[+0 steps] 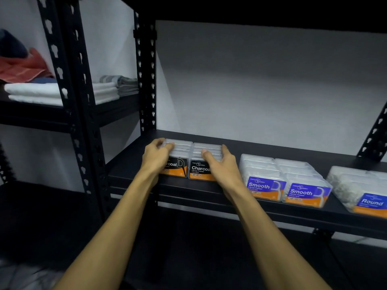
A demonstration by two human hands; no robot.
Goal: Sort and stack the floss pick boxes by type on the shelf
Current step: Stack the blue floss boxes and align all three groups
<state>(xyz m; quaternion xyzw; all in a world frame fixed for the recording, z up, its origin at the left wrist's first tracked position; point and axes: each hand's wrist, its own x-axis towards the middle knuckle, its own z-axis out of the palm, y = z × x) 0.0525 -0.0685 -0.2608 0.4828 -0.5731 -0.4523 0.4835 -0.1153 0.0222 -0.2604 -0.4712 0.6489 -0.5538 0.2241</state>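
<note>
- Two stacks of Charcoal boxes (189, 162) are seen side by side at the left end of the black shelf (209, 190), their labels facing out and their fronts set just back from the shelf's front lip.
- The left stack is gripped by the left hand (156, 156): fingers are curled over its top rear corner, with the palm against its outer side.
- The right stack is held by the right hand (219, 162), thumb laid across the lid and fingers wrapped round the far right edge.
- The two stacks are pressed together, with only a thin seam visible between them.
- A strip of bare shelf is left between the left stack and the perforated upright post (146, 80).
- A narrow gap is seen between the right hand and the Smooth boxes (284, 181), which are stacked in two touching columns nearer the front edge.
- Further right, Round boxes (362, 191) are cut off by the frame's border; a small space separates them from the Smooth group.
- Behind all the stacks, open shelf runs back to the pale wall (261, 80).
- Folded towels (62, 91) are noted on the neighbouring rack to the left.
</note>
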